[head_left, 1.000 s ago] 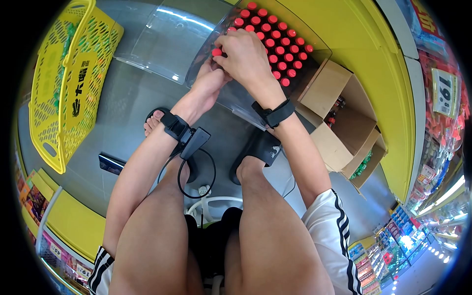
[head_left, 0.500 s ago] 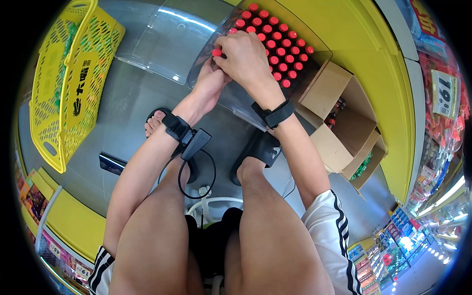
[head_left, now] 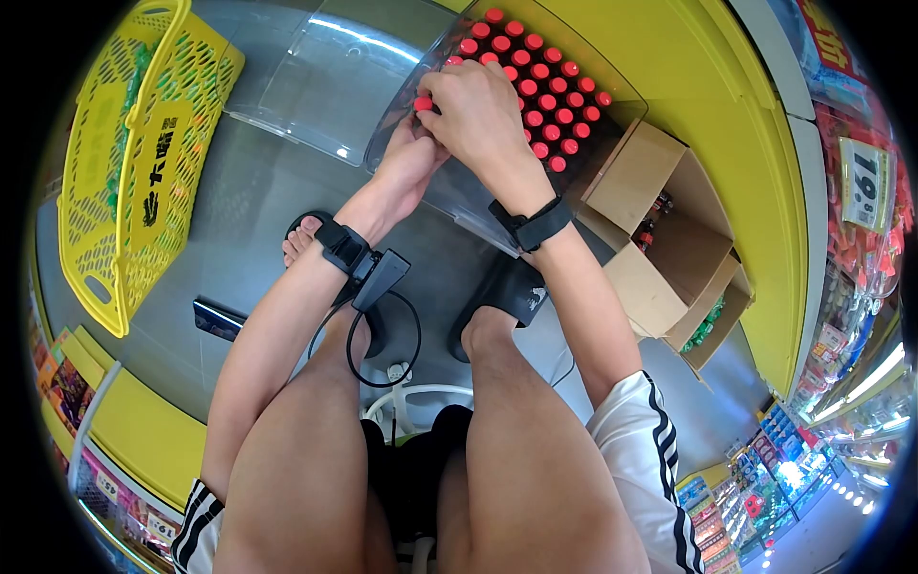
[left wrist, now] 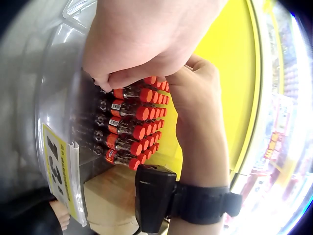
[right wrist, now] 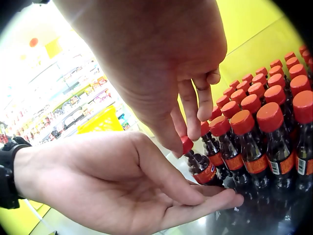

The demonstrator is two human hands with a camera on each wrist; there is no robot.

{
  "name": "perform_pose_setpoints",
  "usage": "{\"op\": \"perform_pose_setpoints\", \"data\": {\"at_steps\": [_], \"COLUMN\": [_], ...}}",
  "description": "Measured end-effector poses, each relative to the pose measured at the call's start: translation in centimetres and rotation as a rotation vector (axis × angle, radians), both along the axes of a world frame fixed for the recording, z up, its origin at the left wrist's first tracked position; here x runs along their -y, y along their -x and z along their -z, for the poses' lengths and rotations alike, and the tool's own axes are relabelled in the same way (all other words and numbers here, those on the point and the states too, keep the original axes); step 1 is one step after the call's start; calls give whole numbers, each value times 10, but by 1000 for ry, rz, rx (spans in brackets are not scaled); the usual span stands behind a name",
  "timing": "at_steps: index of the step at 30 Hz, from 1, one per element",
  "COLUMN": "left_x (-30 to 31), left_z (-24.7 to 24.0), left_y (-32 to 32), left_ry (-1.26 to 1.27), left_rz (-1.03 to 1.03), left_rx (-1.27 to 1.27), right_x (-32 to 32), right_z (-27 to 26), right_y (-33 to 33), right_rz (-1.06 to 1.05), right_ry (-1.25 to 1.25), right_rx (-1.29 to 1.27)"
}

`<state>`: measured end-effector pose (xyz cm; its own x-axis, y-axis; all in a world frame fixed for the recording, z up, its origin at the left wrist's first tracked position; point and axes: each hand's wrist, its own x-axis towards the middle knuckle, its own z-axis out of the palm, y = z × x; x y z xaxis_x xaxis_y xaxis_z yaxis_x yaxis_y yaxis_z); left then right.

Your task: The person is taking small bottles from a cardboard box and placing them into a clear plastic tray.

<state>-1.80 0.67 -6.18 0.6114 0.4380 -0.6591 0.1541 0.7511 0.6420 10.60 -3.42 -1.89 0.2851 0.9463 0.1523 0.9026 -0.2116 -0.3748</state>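
Observation:
My right hand (head_left: 478, 105) pinches the red cap (head_left: 424, 103) of a small dark bottle at the near left corner of a clear bin (head_left: 382, 129). In the right wrist view thumb and fingers hold that cap, above the bottle's red label (right wrist: 205, 174). My left hand (right wrist: 112, 181) lies palm up beside it, fingers extended by the lower part of the bottle; whether they touch it is unclear. Rows of red-capped bottles (head_left: 545, 98) stand upright in the bin. The left wrist view shows my left hand (left wrist: 137, 44) in front, my right hand (left wrist: 195, 98) beyond.
Open cardboard boxes (head_left: 639, 182) right of the bin hold a few bottles and green items. A yellow basket (head_left: 120, 249) stands left, with a phone (head_left: 218, 320) on the floor (head_left: 258, 206). A price card (left wrist: 61, 171) hangs on the bin front. Shelves of packets (head_left: 870, 220) line the right.

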Motion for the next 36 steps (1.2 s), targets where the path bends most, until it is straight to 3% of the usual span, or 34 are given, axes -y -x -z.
{"op": "perform_pose_setpoints", "data": {"at_steps": [6, 12, 18, 20, 22, 24, 26, 30, 36], "left_x": [0, -1, 3, 7, 22, 36, 47, 65, 93], "left_z": [1, -6, -7, -7, -33, -68, -99, -129, -136], "left_y": [0, 1, 11, 16, 8, -3, -13, -34, -66], "left_ry": [-1, -12, -49, -185, -323, -466, -722, -758, -816], "left_rz": [-6, -10, 66, 261, 288, 314, 442, 583, 659], "left_rx": [3, 3, -117, -217, -270, -325, -185, -27, 222], "right_x": [-1, -2, 5, 15, 27, 46, 68, 115, 178], "right_z": [3, 0, -26, -36, -50, -65, -76, -93, -114], "right_y": [1, -2, -4, -8, -11, -15, -22, -36, -59], "right_rz": [-2, -18, 14, 35, 52, 136, 188, 258, 428], "right_ry": [-101, 27, -33, -14, 1, -178, -227, -272, -179], "right_rx": [-9, 10, -4, -9, -16, -49, -133, -166, -123]}}
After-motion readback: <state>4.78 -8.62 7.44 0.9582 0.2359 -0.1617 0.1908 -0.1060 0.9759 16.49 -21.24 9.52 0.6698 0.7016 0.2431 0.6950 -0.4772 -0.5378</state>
